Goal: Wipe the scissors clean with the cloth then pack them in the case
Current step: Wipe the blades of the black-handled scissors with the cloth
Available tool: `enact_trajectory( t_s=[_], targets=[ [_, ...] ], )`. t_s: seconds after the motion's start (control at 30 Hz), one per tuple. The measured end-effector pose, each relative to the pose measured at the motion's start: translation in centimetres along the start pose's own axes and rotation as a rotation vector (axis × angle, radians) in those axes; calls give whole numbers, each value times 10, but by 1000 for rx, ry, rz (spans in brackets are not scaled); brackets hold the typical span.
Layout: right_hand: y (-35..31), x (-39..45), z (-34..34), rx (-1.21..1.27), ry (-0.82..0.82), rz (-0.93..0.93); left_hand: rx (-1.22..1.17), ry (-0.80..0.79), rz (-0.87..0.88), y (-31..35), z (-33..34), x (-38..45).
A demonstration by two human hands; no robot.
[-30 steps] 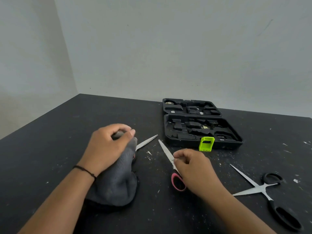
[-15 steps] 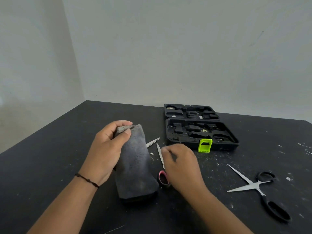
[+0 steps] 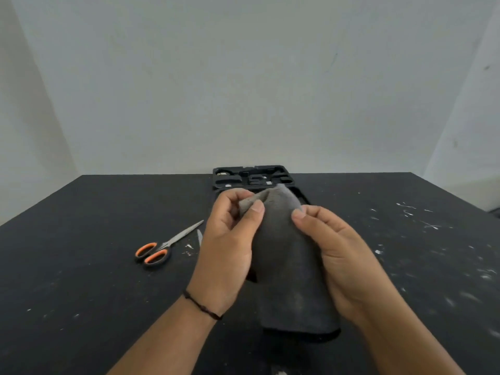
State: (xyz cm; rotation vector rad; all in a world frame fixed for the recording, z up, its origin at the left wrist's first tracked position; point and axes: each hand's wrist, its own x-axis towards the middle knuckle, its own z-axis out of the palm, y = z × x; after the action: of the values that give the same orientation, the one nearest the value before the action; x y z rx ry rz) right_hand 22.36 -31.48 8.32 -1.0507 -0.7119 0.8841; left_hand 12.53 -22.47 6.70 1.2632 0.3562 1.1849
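Note:
I hold a dark grey cloth (image 3: 286,253) upright over the black table between both hands. My left hand (image 3: 230,247) pinches its upper left corner between thumb and fingers. My right hand (image 3: 341,255) grips its right edge, thumb in front and fingers behind. Orange-handled scissors (image 3: 162,249) lie closed on the table to the left of my left hand. A bare blade tip (image 3: 199,236) of another pair pokes out beside my left hand; the rest is hidden. The open black case (image 3: 251,175) lies behind the cloth, its near half mostly covered.
The black table (image 3: 81,266) carries white flecks and scratches, thickest on the right (image 3: 430,226). Its far edge meets a pale wall just behind the case. No other scissors show in this view.
My right hand has left the pink-handled scissors and taken the cloth's right edge. The cloth has come up off the table between both hands. The view has swung, so the black scissors are out of sight.

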Motion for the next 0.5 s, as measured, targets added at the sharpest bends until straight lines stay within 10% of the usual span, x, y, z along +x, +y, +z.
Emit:
enact_trajectory(
  t_s=[0.17, 0.3, 0.5],
  targets=[
    [-28, -9, -72, -53, 369, -211, 365, -22, 33, -56, 39, -10],
    [-45, -14, -124, -480, 652, -298, 914, -499, 276, -99, 62, -37],
    [-30, -12, -143, -948, 648, -338, 1249, -704, 324, -111, 64, -49]
  ],
)
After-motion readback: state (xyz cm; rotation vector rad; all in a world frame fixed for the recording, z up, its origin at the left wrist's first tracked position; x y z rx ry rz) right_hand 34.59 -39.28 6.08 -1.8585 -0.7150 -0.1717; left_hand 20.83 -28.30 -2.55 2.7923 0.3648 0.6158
